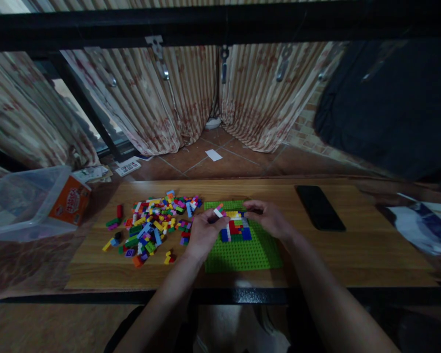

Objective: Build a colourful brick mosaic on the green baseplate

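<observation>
Nearest, two bare forearms [161, 306], stretched across the dark front edge [242, 295] of the wooden surface [375, 260] toward the green baseplate [242, 260]. Left of the baseplate's near half, a small yellow-and-red cluster [169, 257] lying apart. Around the middle and far part of the baseplate, a build [236, 229] in blue, red, white and yellow bricks. Over the baseplate's left edge, the left hand [203, 231], fingers pinched nearly together on a white piece [218, 213] just beside the build; cannot tell whether touching it. Over the baseplate's right side, the right hand [267, 219], fingers curled, tips close to the build's far right; cannot tell how wide apart, or whether gripping a brick. Left of the baseplate, a loose heap [154, 225] of mixed bricks; well to its right, a black phone [319, 208] lying flat. Farther left of the baseplate, a clear plastic bin [18, 208] with an orange label [70, 200]; far right of it, loose papers [421, 223]. Beyond the baseplate, a white sheet [213, 155] on the tiled floor [194, 164], then patterned curtains [191, 108].
</observation>
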